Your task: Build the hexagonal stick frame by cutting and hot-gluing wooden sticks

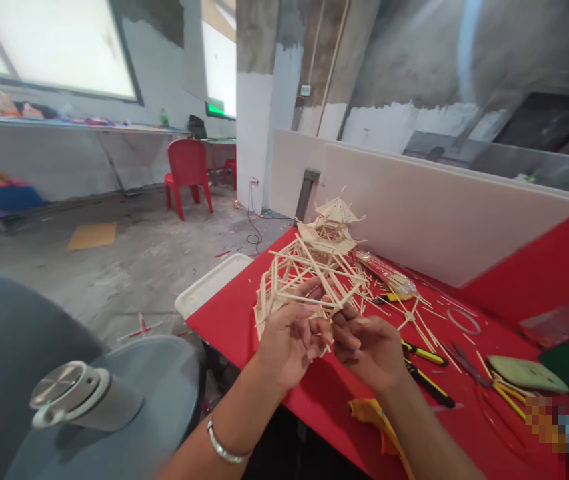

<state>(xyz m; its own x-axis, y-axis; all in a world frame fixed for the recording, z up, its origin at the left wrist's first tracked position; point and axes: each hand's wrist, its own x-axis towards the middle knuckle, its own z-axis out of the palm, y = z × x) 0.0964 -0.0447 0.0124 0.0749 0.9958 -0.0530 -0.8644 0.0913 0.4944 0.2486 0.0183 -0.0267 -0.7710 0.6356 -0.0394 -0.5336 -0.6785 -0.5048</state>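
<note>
In front of me is an open frame of thin wooden sticks (309,263), joined at its corners. My left hand (287,343) pinches its near edge, thumb and fingers closed. My right hand (371,350) grips the near right corner, fingers curled close to the left ones. Directly beyond the frame rises a small wooden pagoda model (335,217) with tiered roofs. More stacked stick work (263,310) shows at the frame's left, partly covered by it and my left hand. An orange glue gun (371,412) lies below my right hand, partly hidden by the forearm.
Loose sticks, a plastic-wrapped stick bundle (387,272), yellow-and-black handled pliers (431,383), red-handled scissors (487,407) and a clear ring (463,320) lie on the red table (324,413). A pale board (389,207) stands behind. At left, a white tumbler (89,397) rests on a grey stool (164,387).
</note>
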